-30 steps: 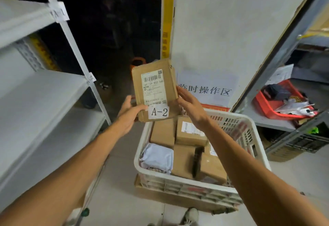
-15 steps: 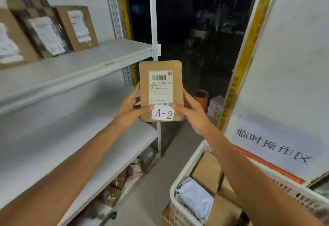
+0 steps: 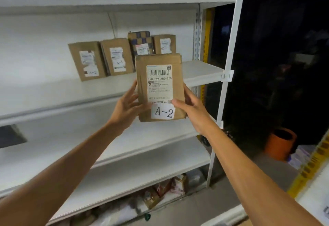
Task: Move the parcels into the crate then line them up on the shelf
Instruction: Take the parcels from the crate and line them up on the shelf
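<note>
Grip: left hand (image 3: 127, 109) and right hand (image 3: 193, 111) clasp flat brown cardboard parcel (image 3: 160, 86) by its sides. Set it upright, label outward, on white metal shelf (image 3: 201, 71)

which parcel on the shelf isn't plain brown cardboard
The checkered parcel, third from the left in the row of four. Its wrapping shows a dark-and-tan check pattern; the other three are plain brown cardboard.

four parcels (image 3: 117, 58) stand in a row at upper centre on the shelf (image 3: 201, 69); bare board runs right of them to the white post (image 3: 231, 47) and left toward the frame edge.
</note>
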`<action>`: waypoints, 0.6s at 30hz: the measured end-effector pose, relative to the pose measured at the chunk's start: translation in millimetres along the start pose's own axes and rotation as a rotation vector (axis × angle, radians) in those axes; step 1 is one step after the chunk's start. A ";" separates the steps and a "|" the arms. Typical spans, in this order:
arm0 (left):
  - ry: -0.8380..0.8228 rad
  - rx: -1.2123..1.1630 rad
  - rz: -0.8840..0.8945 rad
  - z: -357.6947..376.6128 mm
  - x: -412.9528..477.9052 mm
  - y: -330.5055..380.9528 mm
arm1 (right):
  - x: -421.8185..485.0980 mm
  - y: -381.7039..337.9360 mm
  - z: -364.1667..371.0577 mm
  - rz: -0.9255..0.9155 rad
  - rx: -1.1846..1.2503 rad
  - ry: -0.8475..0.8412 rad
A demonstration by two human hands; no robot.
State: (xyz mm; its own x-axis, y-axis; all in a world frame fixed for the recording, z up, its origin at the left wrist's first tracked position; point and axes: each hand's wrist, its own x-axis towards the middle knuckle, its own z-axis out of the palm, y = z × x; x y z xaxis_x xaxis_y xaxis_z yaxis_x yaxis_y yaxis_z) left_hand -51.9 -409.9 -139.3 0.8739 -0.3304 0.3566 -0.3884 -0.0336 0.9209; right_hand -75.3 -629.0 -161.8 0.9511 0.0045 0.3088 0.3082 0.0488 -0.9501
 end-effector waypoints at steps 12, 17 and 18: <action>0.163 0.174 0.036 -171.7 -49.1 38.5 | 67.7 -10.3 176.1 -0.133 0.090 -0.241; 0.284 0.210 0.051 -247.2 -65.6 31.5 | 97.0 -7.4 257.7 -0.164 0.039 -0.321; 0.301 0.216 0.050 -261.9 -66.8 31.6 | 103.8 -6.3 273.7 -0.168 0.031 -0.333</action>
State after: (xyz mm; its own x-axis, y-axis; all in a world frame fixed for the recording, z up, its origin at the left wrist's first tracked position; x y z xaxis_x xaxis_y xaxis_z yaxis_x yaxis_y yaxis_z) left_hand -46.1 -141.8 -92.7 0.8868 -0.0458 0.4598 -0.4571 -0.2331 0.8583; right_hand 16.3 -355.5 -111.5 0.8272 0.3183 0.4630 0.4541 0.1065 -0.8846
